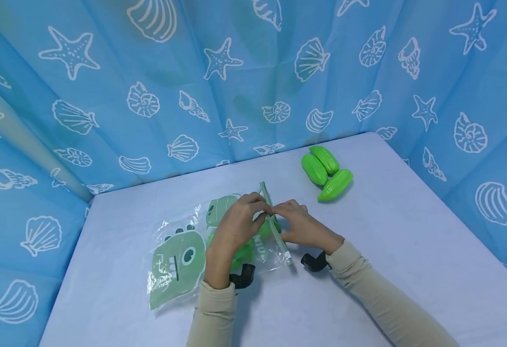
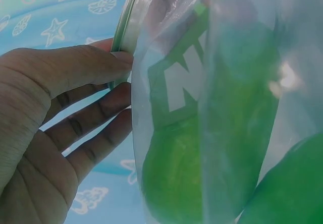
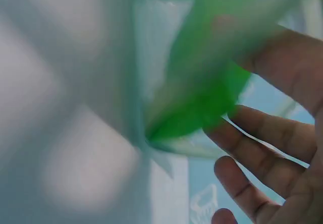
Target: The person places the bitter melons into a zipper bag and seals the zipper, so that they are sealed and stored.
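Observation:
A clear zip bag [image 1: 180, 262] with a green cartoon-monster print lies on the table, its zip mouth on the right. Glossy green plastic vegetables [image 2: 171, 178], plump and tapered, show through its film. My left hand [image 1: 238, 219] pinches the zip edge [image 2: 128, 22] between thumb and fingertips. Across the mouth, my right hand [image 1: 303, 224] holds another green plastic vegetable [image 3: 212, 93] between thumb and fingers, at the bag's opening. Blurred film in the right wrist view partly hides that vegetable and the thumb's tip.
Three more green plastic vegetables [image 1: 325, 173] lie together toward the back right of the white-covered table [image 1: 392, 241]. A blue curtain [image 1: 245, 86] with shells and starfish hangs behind and at the sides. Each wrist wears a black camera mount [image 1: 314, 261].

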Available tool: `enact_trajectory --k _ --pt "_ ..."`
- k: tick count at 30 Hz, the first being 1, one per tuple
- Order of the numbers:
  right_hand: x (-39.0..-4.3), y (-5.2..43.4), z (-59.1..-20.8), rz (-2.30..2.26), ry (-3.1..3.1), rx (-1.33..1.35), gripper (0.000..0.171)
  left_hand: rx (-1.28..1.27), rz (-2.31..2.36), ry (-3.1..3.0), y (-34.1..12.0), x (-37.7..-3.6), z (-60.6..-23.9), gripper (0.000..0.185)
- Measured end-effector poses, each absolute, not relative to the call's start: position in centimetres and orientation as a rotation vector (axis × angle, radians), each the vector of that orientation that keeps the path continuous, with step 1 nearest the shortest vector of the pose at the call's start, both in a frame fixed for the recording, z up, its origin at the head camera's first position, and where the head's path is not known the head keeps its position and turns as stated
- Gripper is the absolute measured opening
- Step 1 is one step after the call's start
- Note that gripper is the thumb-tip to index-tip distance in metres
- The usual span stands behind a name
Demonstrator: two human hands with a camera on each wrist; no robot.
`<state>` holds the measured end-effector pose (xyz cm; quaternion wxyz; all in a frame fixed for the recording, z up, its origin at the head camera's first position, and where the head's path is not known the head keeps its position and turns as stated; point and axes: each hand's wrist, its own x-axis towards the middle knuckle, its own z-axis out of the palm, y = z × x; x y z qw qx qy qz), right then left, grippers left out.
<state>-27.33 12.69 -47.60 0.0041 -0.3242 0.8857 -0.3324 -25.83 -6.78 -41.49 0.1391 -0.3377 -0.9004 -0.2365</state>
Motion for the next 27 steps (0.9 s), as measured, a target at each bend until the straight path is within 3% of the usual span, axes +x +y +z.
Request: enact_trajectory --k 12,27 --pt "-29.5 17.5 -45.9 -1.068 2.999 -0.807 0.043 -0.939 -0.679 -2.642 -6.8 -25.9 -41.4 0.010" --pt "-31.1 22.4 -46.0 -0.906 3.185 -0.470 0.052 -0.960 -0.688 -2.647 -6.7 -25.8 -41.3 0.011"
